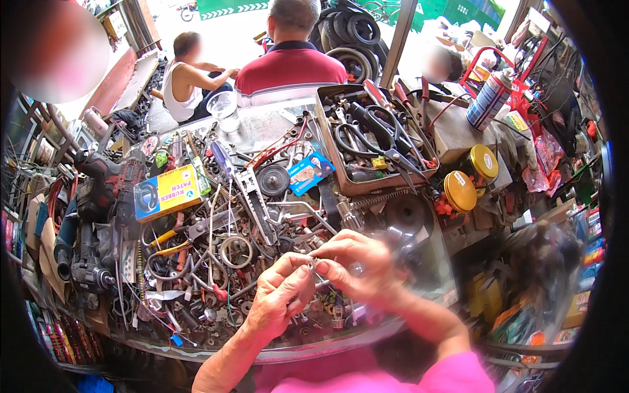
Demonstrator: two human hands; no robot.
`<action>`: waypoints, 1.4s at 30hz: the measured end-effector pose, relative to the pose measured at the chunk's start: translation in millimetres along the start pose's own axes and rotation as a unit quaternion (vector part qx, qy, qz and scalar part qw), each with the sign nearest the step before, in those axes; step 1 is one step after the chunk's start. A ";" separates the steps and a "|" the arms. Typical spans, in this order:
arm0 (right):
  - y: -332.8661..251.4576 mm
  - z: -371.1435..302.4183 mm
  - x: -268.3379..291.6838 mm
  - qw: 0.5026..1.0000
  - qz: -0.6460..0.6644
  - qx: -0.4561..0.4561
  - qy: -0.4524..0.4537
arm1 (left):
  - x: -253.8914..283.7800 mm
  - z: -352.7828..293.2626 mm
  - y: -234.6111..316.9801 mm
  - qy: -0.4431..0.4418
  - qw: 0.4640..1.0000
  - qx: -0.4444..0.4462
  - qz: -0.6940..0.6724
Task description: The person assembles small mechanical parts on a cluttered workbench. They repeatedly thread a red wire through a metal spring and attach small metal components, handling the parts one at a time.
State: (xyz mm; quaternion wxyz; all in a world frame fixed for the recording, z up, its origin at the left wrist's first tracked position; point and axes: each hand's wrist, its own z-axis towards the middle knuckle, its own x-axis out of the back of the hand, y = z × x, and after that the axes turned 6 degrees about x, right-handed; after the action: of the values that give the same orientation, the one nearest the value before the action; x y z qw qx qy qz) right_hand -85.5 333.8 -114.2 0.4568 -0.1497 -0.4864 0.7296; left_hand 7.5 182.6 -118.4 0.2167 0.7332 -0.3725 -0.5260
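Both of my hands meet over the front of a cluttered glass-topped counter. My left hand (283,291) pinches a small metal piece (312,263) between thumb and index finger. On its other side, my right hand (357,265) has thumb and fingertips closed on the same piece, and the hand is slightly blurred. The piece is too small and too covered by fingers for me to tell its kind. Under and around my hands lie loose bolts, nuts, sockets and other metal parts, with a metal ring (236,252) to the left.
At the back right stands a metal toolbox (380,187) of pliers and scissors, near two yellow-lidded jars (460,191) and a spray can (489,99). Cordless drills (108,187), a yellow patch box (168,192), a caliper (254,203) and a plastic cup (224,111) occupy the counter. People sit beyond.
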 end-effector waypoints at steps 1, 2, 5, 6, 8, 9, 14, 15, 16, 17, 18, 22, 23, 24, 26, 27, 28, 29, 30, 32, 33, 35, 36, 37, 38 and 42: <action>-0.7 -0.2 -0.9 1.000 0.003 -0.006 -0.005 | 0.6 -0.1 -1.2 0.001 1.000 -0.007 -0.008; -1.9 -0.4 -1.7 1.000 0.006 -0.012 -0.011 | 1.8 0.1 -3.0 0.002 1.000 -0.014 -0.017; -1.0 -1.2 -2.2 1.000 0.004 -0.005 -0.017 | -0.4 -0.5 -4.8 0.016 0.999 -0.034 -0.011; -0.4 -1.5 -2.1 1.000 0.002 0.001 -0.018 | -1.5 -1.1 -4.6 0.022 0.999 -0.040 -0.004; -0.7 -1.4 -1.2 1.000 0.001 0.004 -0.025 | -2.2 -2.0 -2.5 0.022 0.999 -0.039 -0.006; -1.0 -1.3 -1.1 1.000 0.001 0.006 -0.029 | -2.3 -2.2 -1.5 0.021 0.999 -0.039 -0.007; -2.7 -1.8 -2.7 0.999 0.017 0.003 -0.027 | 1.3 -2.6 1.8 0.009 0.999 -0.031 0.001; -2.6 -1.9 -2.9 0.999 0.017 0.005 -0.027 | 1.8 -2.6 1.6 0.006 0.999 -0.031 0.003; -3.1 -1.9 -2.9 0.999 0.019 0.001 -0.027 | 1.9 -2.4 1.4 0.004 1.000 -0.029 0.004; -4.1 -1.8 -2.8 0.999 0.021 -0.003 -0.027 | 2.0 -2.3 1.2 0.003 1.000 -0.028 0.004; -4.6 -1.7 -2.8 0.999 0.023 -0.006 -0.027 | 2.0 -2.2 1.0 0.001 1.000 -0.026 0.005; -3.1 -3.0 -2.8 0.999 0.024 -0.018 -0.033 | 0.1 -3.6 1.9 0.008 1.000 -0.014 0.009; -4.0 -2.6 -3.1 0.999 0.023 -0.018 -0.035 | -0.6 -3.8 1.8 0.013 1.000 -0.012 0.011; -4.4 -2.2 -3.4 0.999 0.021 -0.019 -0.037 | -1.2 -4.1 1.8 0.018 1.000 -0.011 0.014; -3.7 -2.4 -3.0 0.999 0.018 -0.017 -0.042 | -2.4 -4.7 3.4 0.023 1.000 0.003 0.008; -3.5 -2.7 -2.7 0.999 0.016 -0.016 -0.044 | -2.8 -4.8 4.0 0.026 1.000 0.009 0.006; -3.4 -3.0 -2.6 0.999 0.015 -0.016 -0.045 | -2.6 -5.2 4.2 0.022 1.000 0.013 0.007; -3.5 -3.5 -2.5 0.999 0.014 -0.015 -0.047 | -2.4 -5.8 4.0 0.018 1.000 0.016 0.007; -3.4 -3.7 -2.2 0.999 0.013 -0.015 -0.048 | -2.1 -6.3 3.8 0.014 1.000 0.019 0.008; -2.0 -4.1 -1.9 0.999 0.017 -0.007 -0.051 | -1.1 -5.1 1.2 0.014 1.000 0.020 0.009; -1.5 -4.1 -1.9 0.998 0.019 -0.004 -0.053 | -0.9 -4.7 0.2 0.013 1.000 0.020 0.009; -1.7 -3.2 -2.6 0.999 0.017 0.011 -0.050 | -1.5 -5.4 0.3 0.008 1.000 0.023 0.011; -2.2 -2.7 -2.8 0.999 0.016 0.018 -0.048 | -1.7 -5.5 0.5 0.005 1.000 0.025 0.011; -3.6 -2.2 -2.2 0.998 0.008 0.000 -0.058 | -1.6 -5.4 0.4 0.005 1.000 0.026 0.009; -5.6 -1.6 -0.7 0.998 0.001 -0.019 -0.068 | -1.5 -5.2 0.4 0.005 1.000 0.027 0.007; -1.3 -2.9 -4.5 0.999 0.011 0.004 -0.045 | 0.3 -3.8 -1.4 0.009 1.000 0.021 0.011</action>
State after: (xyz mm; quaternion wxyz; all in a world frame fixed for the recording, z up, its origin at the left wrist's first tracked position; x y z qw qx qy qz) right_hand -80.5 331.9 -115.5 0.4270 -0.1205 -0.5022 0.7423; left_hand 11.5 183.0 -118.3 0.2107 0.7379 -0.3897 -0.5091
